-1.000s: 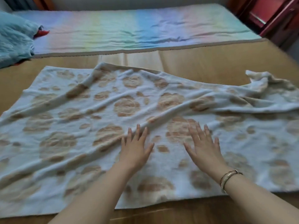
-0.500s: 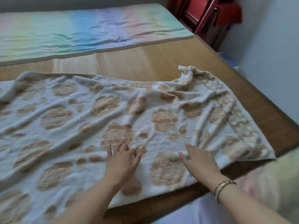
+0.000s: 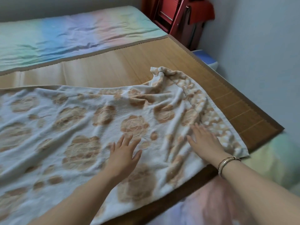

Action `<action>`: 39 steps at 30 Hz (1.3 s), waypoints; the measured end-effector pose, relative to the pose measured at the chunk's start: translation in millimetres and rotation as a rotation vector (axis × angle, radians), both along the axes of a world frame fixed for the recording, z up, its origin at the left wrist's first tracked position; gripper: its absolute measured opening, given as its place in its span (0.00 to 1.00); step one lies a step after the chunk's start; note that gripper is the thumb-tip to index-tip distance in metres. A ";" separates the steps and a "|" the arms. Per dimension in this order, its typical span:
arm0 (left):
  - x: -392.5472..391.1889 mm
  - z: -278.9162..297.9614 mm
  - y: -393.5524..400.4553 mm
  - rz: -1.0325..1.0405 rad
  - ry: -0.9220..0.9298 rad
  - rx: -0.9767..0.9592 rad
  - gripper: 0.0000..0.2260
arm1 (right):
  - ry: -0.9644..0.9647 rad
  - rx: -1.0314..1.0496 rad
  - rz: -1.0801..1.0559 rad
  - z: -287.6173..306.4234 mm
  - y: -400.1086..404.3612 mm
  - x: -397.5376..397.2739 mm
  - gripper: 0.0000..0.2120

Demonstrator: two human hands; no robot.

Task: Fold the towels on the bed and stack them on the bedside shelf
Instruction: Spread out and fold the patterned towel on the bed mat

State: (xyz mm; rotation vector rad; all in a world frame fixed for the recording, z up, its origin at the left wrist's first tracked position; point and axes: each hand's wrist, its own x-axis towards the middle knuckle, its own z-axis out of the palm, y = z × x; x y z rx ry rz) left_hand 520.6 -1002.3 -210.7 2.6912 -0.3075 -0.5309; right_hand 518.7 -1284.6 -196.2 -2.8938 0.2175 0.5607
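A large white towel (image 3: 69,120) with tan flower patches lies spread across the bed, wrinkled toward its right end, where the far corner is bunched up. My left hand (image 3: 123,155) lies flat on the towel with fingers spread, near its front edge. My right hand (image 3: 204,142), a bracelet on its wrist, rests flat on the towel's right part, close to the patterned border. Neither hand holds any cloth.
The towel lies on a bamboo mat (image 3: 227,101) whose right edge runs close to the wall. A pastel rainbow sheet (image 3: 68,34) covers the far half of the bed. Red wooden furniture (image 3: 175,15) stands in the far right corner, a blue-white object (image 3: 206,57) below it.
My view has swung to the right, bringing the towel's right end and the bed corner into sight. Both hands have slid to the right across the towel, staying flat.
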 end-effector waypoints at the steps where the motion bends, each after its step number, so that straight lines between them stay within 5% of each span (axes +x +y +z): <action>1: 2.3 -0.6 -17.5 -0.005 -0.002 0.005 0.22 | -0.006 -0.007 -0.001 -1.9 -17.5 5.2 0.28; 9: 30.4 -15.7 -199.8 0.044 0.052 -0.010 0.23 | 0.088 -0.048 0.273 -4.7 -171.0 24.4 0.26; 14: 43.1 -21.2 -290.4 0.124 0.166 -0.069 0.25 | -0.070 -0.077 0.494 11.2 -211.8 42.2 0.20; 19: 45.8 -19.6 -302.9 0.114 0.226 -0.055 0.25 | -0.166 0.030 0.487 11.6 -209.4 83.8 0.17; 24: 53.3 -14.1 -301.1 0.165 0.280 -0.134 0.23 | -0.024 0.046 0.478 15.9 -207.5 124.0 0.26; 31: 90.4 5.0 -338.0 0.577 0.260 -0.129 0.09 | -0.052 -0.094 0.772 -7.6 -217.2 180.2 0.34; 36: 116.0 0.3 -392.3 0.734 0.207 -0.136 0.18 | -0.098 -0.111 0.941 -8.3 -232.5 236.5 0.37; 39: 128.1 -7.6 -412.5 0.873 0.239 -0.073 0.27 | 0.062 -0.046 0.953 -7.3 -252.9 248.8 0.39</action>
